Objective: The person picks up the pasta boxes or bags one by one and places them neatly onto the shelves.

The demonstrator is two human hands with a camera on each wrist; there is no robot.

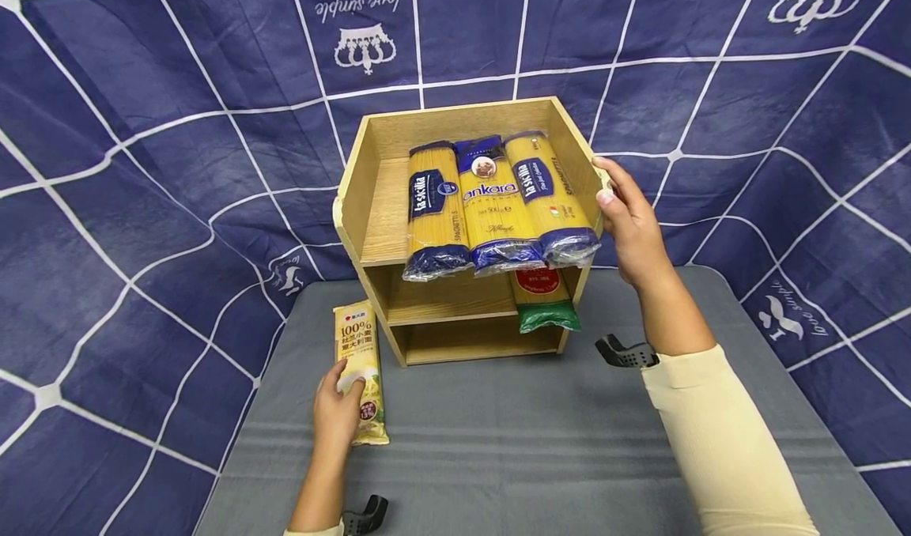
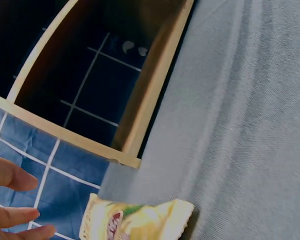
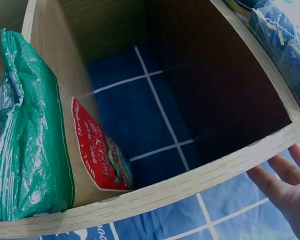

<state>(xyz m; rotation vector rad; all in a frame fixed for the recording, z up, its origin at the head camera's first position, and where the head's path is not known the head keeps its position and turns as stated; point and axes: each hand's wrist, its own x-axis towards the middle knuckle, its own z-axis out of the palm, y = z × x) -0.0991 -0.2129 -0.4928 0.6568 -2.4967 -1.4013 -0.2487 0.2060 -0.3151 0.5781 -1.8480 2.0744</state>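
On the grey cloth left of the wooden shelf (image 1: 444, 340) lies a yellow pasta package (image 1: 356, 322). My left hand (image 1: 338, 409) is over its lower half, thumb and fingers spread apart; the left wrist view shows the fingers extended near the package (image 2: 140, 220). My right hand (image 1: 633, 228) grips the front edge of the shelf's right side panel. Three spaghetti packs lie side by side on the top level: a la sicilia pack (image 1: 434, 212), an ankara pack (image 1: 498, 204) and another la sicilia pack (image 1: 548, 188). A green-ended pasta pack (image 3: 35, 130) sits at the right of the middle level.
Blue cloth (image 1: 213, 62) with white lines hangs behind and at both sides. The grey cloth (image 1: 498, 441) covers the table in front of the shelf. The three upper packs' ends overhang the top board's front edge. A black wrist strap (image 1: 626, 352) is on the right wrist.
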